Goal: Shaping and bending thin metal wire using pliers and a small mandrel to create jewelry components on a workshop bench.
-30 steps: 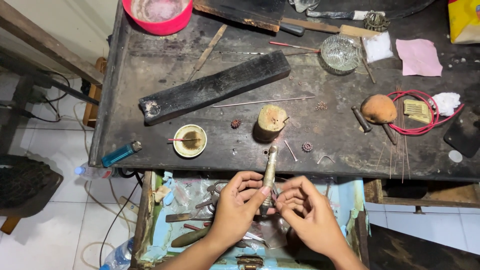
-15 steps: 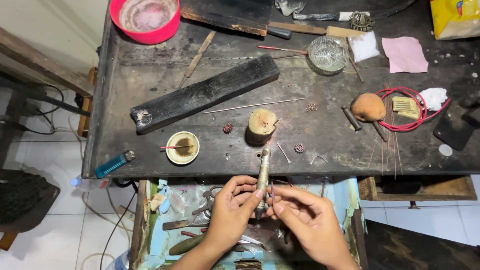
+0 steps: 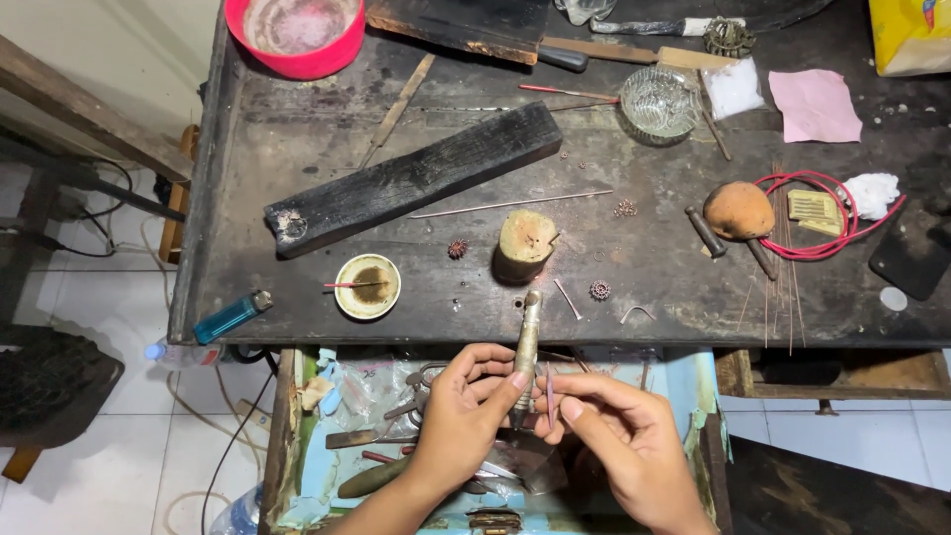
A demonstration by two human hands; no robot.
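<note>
Over our grimy workbench (image 3: 297, 149), our left hand (image 3: 466, 411) grips a metal hand tool (image 3: 526, 347); our right hand (image 3: 619, 436) pinches a thin pin (image 3: 550, 391).

Black wooden block (image 3: 411, 180), red bowl (image 3: 295, 38)

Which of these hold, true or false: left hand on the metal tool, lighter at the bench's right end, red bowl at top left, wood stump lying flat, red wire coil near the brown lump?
1. The left hand holds the metal tool. True.
2. The blue lighter lies at the right end of the bench. False: it lies at the left front edge.
3. The red bowl sits at the top left. True.
4. The wood stump lies flat. False: it stands upright.
5. The red wire coil lies beside the brown lump. True.
</note>
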